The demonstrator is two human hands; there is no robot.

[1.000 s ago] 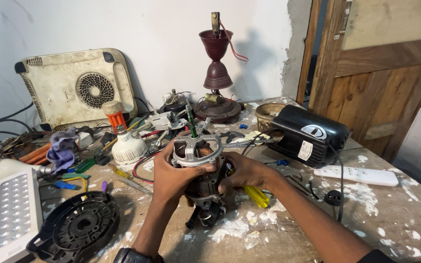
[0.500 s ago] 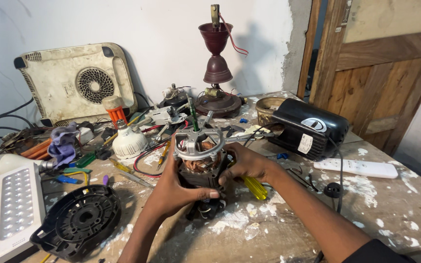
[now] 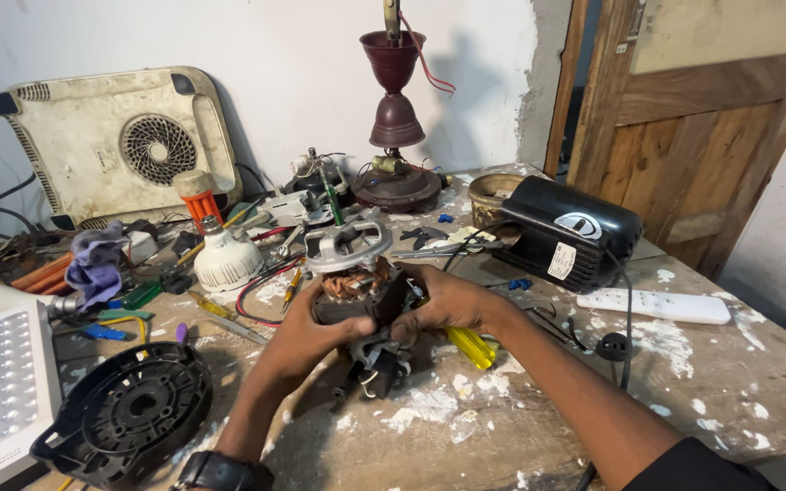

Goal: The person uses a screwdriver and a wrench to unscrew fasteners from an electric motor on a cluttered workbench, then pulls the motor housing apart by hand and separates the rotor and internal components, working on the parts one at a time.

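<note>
Both hands grip the electric motor [image 3: 357, 282] above the counter [image 3: 539, 427] centre: left hand [image 3: 307, 332] clasps its left side, right hand [image 3: 443, 300] its right. A yellow-handled screwdriver [image 3: 470, 345] lies just beside it.

Bright, even daylight; soft lamp shadow on the wall [image 3: 466, 100]; sharp focus, slight edge distortion

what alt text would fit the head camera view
Both hands, left hand and right hand, grip a small electric motor with copper windings above a cluttered, paint-spattered workbench. A black round housing lies at left, a black motor unit at right.
</note>
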